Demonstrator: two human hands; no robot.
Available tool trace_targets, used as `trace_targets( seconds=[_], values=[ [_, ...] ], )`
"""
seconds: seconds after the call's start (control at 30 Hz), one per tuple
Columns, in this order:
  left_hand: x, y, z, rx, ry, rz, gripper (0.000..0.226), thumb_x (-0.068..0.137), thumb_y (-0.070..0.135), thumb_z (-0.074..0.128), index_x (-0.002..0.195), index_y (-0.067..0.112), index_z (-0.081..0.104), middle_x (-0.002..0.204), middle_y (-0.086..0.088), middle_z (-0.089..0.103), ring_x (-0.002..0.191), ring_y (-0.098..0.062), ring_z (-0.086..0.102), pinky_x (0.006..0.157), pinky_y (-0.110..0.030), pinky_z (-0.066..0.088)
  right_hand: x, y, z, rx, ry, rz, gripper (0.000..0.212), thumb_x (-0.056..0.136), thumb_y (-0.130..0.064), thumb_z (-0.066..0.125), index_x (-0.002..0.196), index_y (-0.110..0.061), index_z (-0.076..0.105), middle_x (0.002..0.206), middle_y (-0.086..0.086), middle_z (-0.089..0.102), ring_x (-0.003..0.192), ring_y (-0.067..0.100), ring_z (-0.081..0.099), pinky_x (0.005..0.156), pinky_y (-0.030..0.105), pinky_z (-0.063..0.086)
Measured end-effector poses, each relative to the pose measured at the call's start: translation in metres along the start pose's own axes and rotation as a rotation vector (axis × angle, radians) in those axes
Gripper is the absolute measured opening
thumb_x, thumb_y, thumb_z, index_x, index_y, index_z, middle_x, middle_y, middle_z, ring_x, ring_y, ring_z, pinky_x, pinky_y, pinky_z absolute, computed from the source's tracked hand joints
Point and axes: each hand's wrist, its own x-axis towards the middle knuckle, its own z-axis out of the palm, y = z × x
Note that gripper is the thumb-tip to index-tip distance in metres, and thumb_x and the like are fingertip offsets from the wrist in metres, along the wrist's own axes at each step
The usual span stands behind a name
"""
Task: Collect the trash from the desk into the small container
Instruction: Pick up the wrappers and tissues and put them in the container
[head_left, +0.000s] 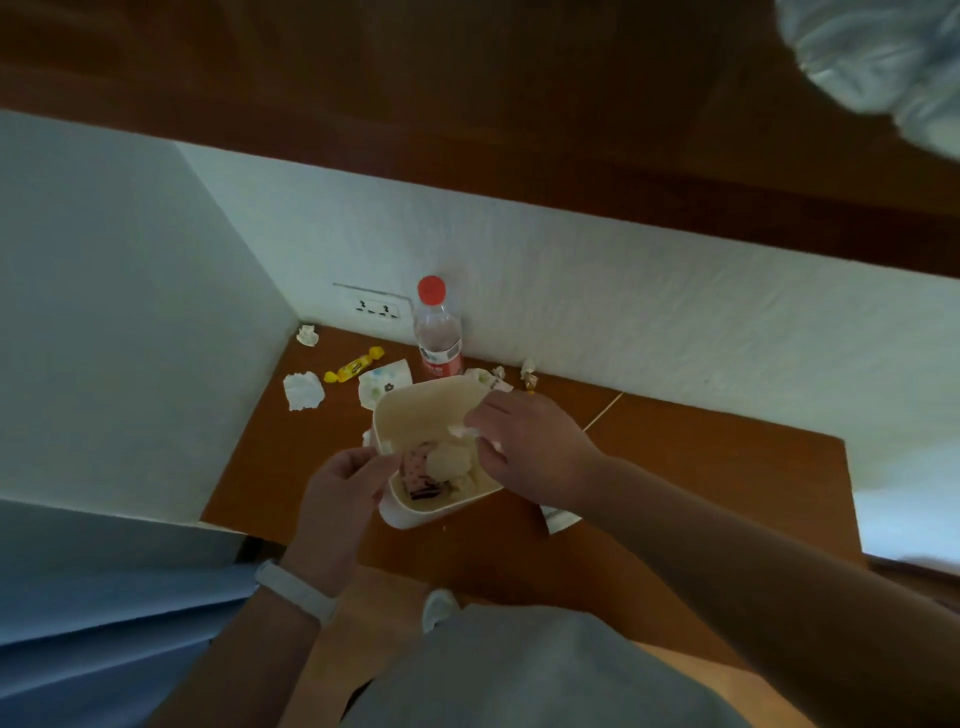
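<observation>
Right hand (524, 441) fingers pinch white tissue (467, 431) over open small container (441, 499) mid-desk (675, 467), left hand (337, 493) fingers grip its side; next drop it, then grab wrapper (354, 367).

Two bare forearms reach forward. The left hand (340, 493) (white band on its wrist) curls half-closed; the right hand (524, 447) pinches, fingers bent downward.
</observation>
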Motion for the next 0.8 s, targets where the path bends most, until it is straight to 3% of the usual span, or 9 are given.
trace_targets(
  seconds=[0.1, 0.2, 0.4, 0.53, 0.67, 0.8],
  values=[
    [0.002, 0.001, 0.001, 0.000, -0.011, 0.008, 0.007, 0.090, 0.015, 0.072, 0.094, 0.009, 0.072, 0.094, -0.016, 0.075, 0.092, -0.032, 0.071, 0.094, -0.057, 0.054, -0.006, 0.003, 0.003, -0.005, -0.121, 0.067, 0.042, 0.096, -0.034, 0.049, 0.136, -0.021, 0.052, 0.135, 0.000, 0.053, 0.125, 0.021, 0.046, 0.105, 0.043, 0.037],
    [0.004, 0.002, -0.002, 0.013, -0.020, 0.006, 0.008, 0.092, 0.016, 0.070, 0.097, 0.010, 0.071, 0.098, -0.017, 0.076, 0.098, -0.036, 0.073, 0.094, -0.055, 0.056, -0.011, 0.006, 0.003, -0.015, -0.175, 0.061, 0.050, 0.097, -0.043, 0.048, 0.144, -0.025, 0.042, 0.152, 0.000, 0.038, 0.140, 0.021, 0.031, 0.112, 0.042, 0.026],
    [0.005, 0.002, -0.011, 0.026, 0.004, -0.001, 0.010, 0.093, 0.016, 0.069, 0.101, 0.010, 0.072, 0.101, -0.015, 0.077, 0.100, -0.033, 0.073, 0.095, -0.056, 0.057, -0.004, 0.040, 0.015, 0.058, -0.210, 0.197, 0.055, 0.099, -0.052, 0.041, 0.147, -0.024, 0.039, 0.156, 0.000, 0.034, 0.143, 0.018, 0.028, 0.115, 0.039, 0.023],
    [0.004, 0.002, -0.018, 0.032, 0.058, -0.018, 0.010, 0.092, 0.019, 0.070, 0.099, 0.014, 0.072, 0.099, -0.012, 0.078, 0.099, -0.031, 0.074, 0.094, -0.056, 0.057, 0.010, 0.084, 0.032, 0.022, -0.309, 0.321, 0.052, 0.100, -0.042, 0.044, 0.148, -0.021, 0.038, 0.154, 0.002, 0.037, 0.140, 0.023, 0.033, 0.113, 0.040, 0.029],
    [0.000, 0.000, -0.021, 0.006, 0.136, -0.026, 0.006, 0.088, 0.020, 0.073, 0.093, 0.016, 0.073, 0.099, -0.016, 0.076, 0.102, -0.038, 0.071, 0.094, -0.058, 0.056, 0.024, 0.126, 0.049, -0.143, -0.512, 0.254, 0.057, 0.096, -0.033, 0.052, 0.150, -0.024, 0.034, 0.157, 0.004, 0.030, 0.143, 0.026, 0.029, 0.114, 0.041, 0.030],
    [-0.003, -0.001, -0.021, -0.041, 0.187, -0.057, 0.004, 0.089, 0.018, 0.073, 0.092, 0.017, 0.073, 0.099, -0.017, 0.076, 0.104, -0.039, 0.071, 0.093, -0.057, 0.057, 0.037, 0.144, 0.059, -0.326, -0.593, 0.089, 0.063, 0.091, -0.019, 0.057, 0.149, -0.024, 0.033, 0.160, 0.004, 0.025, 0.145, 0.025, 0.024, 0.115, 0.040, 0.028]
  ],
)
